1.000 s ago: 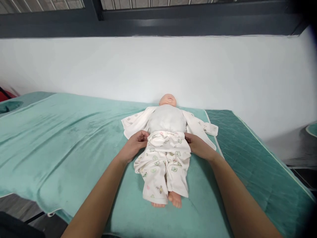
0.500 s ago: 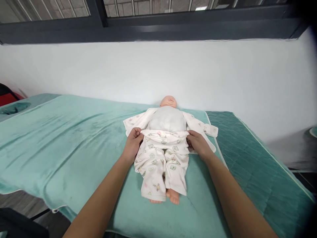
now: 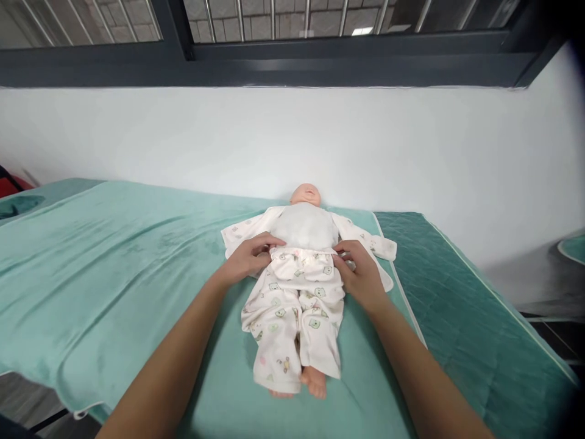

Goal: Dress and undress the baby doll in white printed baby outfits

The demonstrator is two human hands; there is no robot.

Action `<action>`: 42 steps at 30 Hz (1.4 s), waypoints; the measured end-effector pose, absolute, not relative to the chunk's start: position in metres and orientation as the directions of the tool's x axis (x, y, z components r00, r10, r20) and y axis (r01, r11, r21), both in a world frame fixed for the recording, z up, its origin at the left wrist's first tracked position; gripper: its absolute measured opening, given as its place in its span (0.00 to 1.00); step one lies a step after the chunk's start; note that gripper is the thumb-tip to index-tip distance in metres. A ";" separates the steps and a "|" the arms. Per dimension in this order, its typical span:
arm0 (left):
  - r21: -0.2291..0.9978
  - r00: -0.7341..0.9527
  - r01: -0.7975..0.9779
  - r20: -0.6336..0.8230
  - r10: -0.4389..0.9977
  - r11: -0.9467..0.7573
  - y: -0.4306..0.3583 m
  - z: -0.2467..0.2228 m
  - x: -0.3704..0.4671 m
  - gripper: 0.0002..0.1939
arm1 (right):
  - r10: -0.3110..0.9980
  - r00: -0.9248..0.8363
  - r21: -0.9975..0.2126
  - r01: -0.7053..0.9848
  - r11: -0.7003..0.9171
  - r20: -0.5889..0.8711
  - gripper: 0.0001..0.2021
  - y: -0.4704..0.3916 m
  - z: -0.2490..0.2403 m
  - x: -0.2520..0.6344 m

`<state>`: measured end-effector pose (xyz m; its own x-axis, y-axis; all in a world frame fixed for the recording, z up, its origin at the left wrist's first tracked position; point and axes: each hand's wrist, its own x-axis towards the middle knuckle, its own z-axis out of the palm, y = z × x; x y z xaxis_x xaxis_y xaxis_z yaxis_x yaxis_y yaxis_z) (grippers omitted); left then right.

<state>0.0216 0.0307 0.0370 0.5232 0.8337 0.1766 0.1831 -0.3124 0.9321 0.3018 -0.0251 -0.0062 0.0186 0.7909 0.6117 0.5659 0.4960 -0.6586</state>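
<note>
White wall behind everything; dark window frame along its top. Below, light green cover spread wide and creased on the left; dark green quilted cover off to the right.

Doll on its back on the light green cover, head end by the wall, pale fabric torso exposed. Printed white trousers on both legs, up to the lower torso. Matching top open, sleeves out to either side.

Left hand at one side of the trousers' waistband: forefinger reaching along the torso edge, thumb bent beneath, slight gap between; cannot tell whether cloth is caught. Right hand at the opposite side: thumb and forefinger nearly together, pinching the waistband edge.

Doll's head bare. One foot clear of its cuff; at the other cuff, just toes.
</note>
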 end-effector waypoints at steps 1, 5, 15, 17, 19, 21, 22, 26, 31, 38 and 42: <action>0.935 0.583 0.175 0.155 0.797 -0.309 0.036 0.038 0.019 0.15 | 0.783 0.026 -0.644 0.586 0.492 0.622 0.04 -0.025 -0.006 0.301; 0.969 0.651 0.127 0.079 0.755 -0.211 0.048 0.032 0.010 0.14 | 0.732 0.052 -0.590 0.632 0.502 0.679 0.06 -0.024 -0.008 0.294; 0.979 0.579 0.161 0.007 0.815 -0.122 0.041 0.027 0.007 0.12 | 0.894 0.231 -0.801 0.566 0.197 0.384 0.11 0.005 0.002 0.299; 0.977 0.551 0.160 0.029 0.834 -0.140 0.039 0.025 0.009 0.11 | 0.939 0.188 -0.852 0.498 0.160 0.287 0.12 0.017 0.005 0.303; 0.979 0.532 0.147 0.040 0.846 -0.139 0.037 0.022 0.010 0.11 | 0.973 0.131 -0.927 0.351 0.132 0.189 0.14 0.024 0.005 0.304; 0.982 0.525 0.128 0.050 0.850 -0.137 0.035 0.020 0.011 0.12 | 0.988 0.114 -0.984 0.158 0.089 0.107 0.16 0.025 0.002 0.302; 0.981 0.523 0.121 0.068 0.850 -0.153 0.034 0.019 0.011 0.12 | 0.990 0.124 -0.996 0.070 0.063 0.072 0.16 0.024 -0.001 0.300; 0.945 0.436 0.100 0.240 0.867 -0.312 0.037 0.015 0.015 0.09 | 0.986 0.164 -0.995 -0.091 0.033 0.018 0.17 0.019 -0.009 0.294; 0.928 0.237 0.060 0.344 0.909 -0.367 0.040 0.006 0.027 0.08 | 0.978 0.199 -0.992 -0.101 0.080 0.059 0.16 0.019 -0.009 0.292; 0.942 0.068 0.140 0.300 0.952 -0.306 0.055 0.002 0.040 0.10 | 0.972 0.235 -0.988 -0.142 0.057 0.022 0.15 0.022 -0.006 0.285; 0.978 0.216 0.028 0.198 0.956 -0.208 0.074 0.007 0.044 0.11 | 0.976 0.219 -0.987 -0.155 0.034 -0.001 0.13 0.024 -0.007 0.286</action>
<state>0.0436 0.0738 0.0067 0.2157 0.9562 0.1978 0.0278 -0.2084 0.9776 0.2855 0.0238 -0.0071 0.2186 0.9758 -0.0011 -0.1550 0.0336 -0.9873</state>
